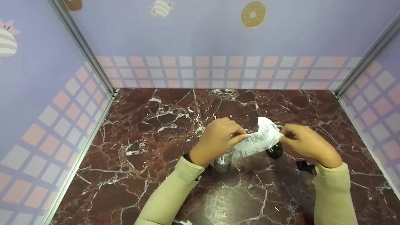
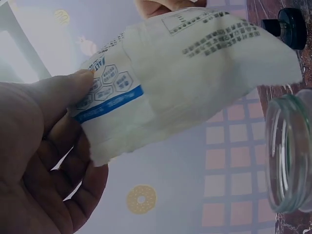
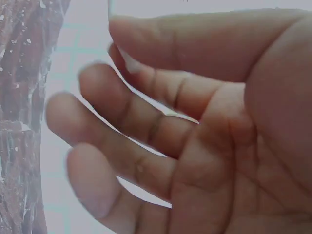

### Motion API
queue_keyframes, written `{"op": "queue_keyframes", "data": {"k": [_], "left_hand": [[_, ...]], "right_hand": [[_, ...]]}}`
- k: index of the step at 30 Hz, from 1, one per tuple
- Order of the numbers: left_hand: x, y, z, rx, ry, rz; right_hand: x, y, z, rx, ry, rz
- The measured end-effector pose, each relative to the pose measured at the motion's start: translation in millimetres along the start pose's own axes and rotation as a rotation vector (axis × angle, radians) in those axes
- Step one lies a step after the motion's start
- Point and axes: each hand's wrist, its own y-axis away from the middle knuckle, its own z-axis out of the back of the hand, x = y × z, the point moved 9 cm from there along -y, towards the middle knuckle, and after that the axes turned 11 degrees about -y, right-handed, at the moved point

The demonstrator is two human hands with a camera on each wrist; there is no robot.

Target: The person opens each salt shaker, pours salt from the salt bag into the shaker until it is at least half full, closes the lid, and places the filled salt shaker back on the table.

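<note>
A white printed packet (image 1: 254, 142) hangs between both hands above the table. My left hand (image 1: 218, 137) pinches one end of it between thumb and fingers. In the left wrist view the packet (image 2: 161, 83) shows a blue band and hexagon print by the left thumb. My right hand (image 1: 304, 140) pinches the other end with thumb and forefinger; in the right wrist view its other fingers (image 3: 97, 102) are spread, loosely bent. Just below the left hand stands a clear glass jar (image 1: 223, 161), its round mouth uncovered. A black round knobbed piece (image 1: 275, 151) sits beneath the packet's right end.
White specks (image 1: 189, 140) lie scattered over the dark red marbled tabletop (image 1: 140, 175), left of and behind the hands. Lilac panels (image 1: 200, 37) with a tile pattern close in the back and both sides. Black straps and mounts (image 1: 306, 167) sit at the wrists.
</note>
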Motion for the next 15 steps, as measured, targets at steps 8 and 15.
{"op": "queue_keyframes", "data": {"k": [8,15], "left_hand": [[14.4,5.7,-16.8,0.074,0.126,0.098],[19.5,16.2,-23.2,0.094,0.137,0.069]], "right_hand": [[2,4,21.1,-0.179,-0.025,0.002],[2,6,26.1,-0.240,-0.057,-0.049]]}}
